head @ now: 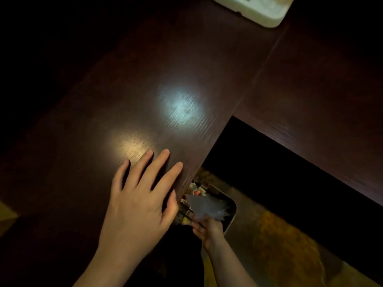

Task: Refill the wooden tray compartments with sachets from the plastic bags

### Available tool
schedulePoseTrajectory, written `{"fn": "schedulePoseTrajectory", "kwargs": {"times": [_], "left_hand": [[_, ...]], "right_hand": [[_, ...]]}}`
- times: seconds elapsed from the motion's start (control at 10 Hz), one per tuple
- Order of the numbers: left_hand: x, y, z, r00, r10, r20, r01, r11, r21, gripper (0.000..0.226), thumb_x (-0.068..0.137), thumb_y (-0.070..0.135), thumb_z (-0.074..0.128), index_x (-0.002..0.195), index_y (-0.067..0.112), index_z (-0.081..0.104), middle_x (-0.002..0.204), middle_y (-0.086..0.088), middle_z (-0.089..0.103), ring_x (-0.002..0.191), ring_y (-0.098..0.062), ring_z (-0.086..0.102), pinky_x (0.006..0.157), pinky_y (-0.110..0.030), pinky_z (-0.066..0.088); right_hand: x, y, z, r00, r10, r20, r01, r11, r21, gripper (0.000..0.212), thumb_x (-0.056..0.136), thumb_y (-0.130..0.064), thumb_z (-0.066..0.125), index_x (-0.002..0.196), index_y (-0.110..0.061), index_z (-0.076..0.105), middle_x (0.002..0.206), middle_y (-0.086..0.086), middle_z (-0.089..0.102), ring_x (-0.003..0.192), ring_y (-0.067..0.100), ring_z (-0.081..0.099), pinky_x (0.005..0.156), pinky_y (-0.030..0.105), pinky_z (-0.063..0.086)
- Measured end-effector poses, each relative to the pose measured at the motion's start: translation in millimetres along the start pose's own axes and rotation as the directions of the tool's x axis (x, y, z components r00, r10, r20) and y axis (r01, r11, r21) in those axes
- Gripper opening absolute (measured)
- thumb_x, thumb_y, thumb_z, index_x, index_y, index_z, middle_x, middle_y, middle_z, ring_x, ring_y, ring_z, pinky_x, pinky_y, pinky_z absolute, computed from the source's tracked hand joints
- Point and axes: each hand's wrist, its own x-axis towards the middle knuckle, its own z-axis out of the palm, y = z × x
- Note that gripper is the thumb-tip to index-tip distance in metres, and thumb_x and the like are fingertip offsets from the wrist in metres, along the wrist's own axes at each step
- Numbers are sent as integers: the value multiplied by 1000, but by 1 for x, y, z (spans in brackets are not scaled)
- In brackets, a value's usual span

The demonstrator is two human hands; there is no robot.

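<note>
My left hand point(137, 195) lies flat with spread fingers on the dark wooden table top point(124, 90), close to its right edge. Below that edge, my right hand point(208, 229) grips a crumpled clear plastic bag point(209, 207) and holds it over a bin point(229, 222) on the floor. The bin has a pale rim and holds colourful wrappers and scraps. No wooden tray or sachets can be seen in this dim view.
A pale rounded-corner object point(255, 9) sits at the far edge of the table. A second dark wooden surface point(321, 90) adjoins on the right, with a black gap beneath it. Patterned brownish floor point(279, 245) shows at lower right.
</note>
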Motion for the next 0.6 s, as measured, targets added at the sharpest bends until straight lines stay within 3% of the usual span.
{"fn": "schedulePoseTrajectory", "kwargs": {"times": [0.2,0.3,0.4,0.5,0.6], "left_hand": [[1,-2,8,997,30,-76,-30,1000,-1,49,85,35,43,133,28,53,147,0,45,137,-25,39,112,-51,26],[2,-2,9,995,29,-92,-31,999,-18,49,85,35,43,133,29,53,146,0,46,136,-25,39,112,-52,26],[2,-3,9,996,29,-87,-31,999,-25,49,85,36,43,133,30,52,146,0,45,137,-25,38,112,-53,26],[0,-4,10,995,36,-90,-37,999,-9,49,85,36,43,133,30,51,146,0,45,138,-25,37,112,-52,27],[0,-2,4,998,8,-67,-10,999,-35,49,85,36,44,133,29,53,146,1,46,137,-24,38,111,-52,28]], "right_hand": [[50,7,1,998,32,-57,-33,999,-14,13,92,-8,47,89,-5,59,74,11,64,57,23,59,46,24,44],[65,10,-2,997,58,-44,-59,998,-11,29,98,-28,41,93,-8,60,79,9,66,65,24,61,55,27,45],[67,11,-10,997,34,-70,-38,998,-58,36,98,-36,43,94,-6,63,79,10,69,64,24,63,52,25,47],[60,3,-22,996,-43,-80,37,997,-70,32,96,-31,50,101,-2,62,71,10,67,55,22,62,50,27,47],[32,-20,-33,971,-223,-88,214,972,-98,24,95,-25,53,101,-3,62,66,9,64,42,12,60,38,22,47]]}}
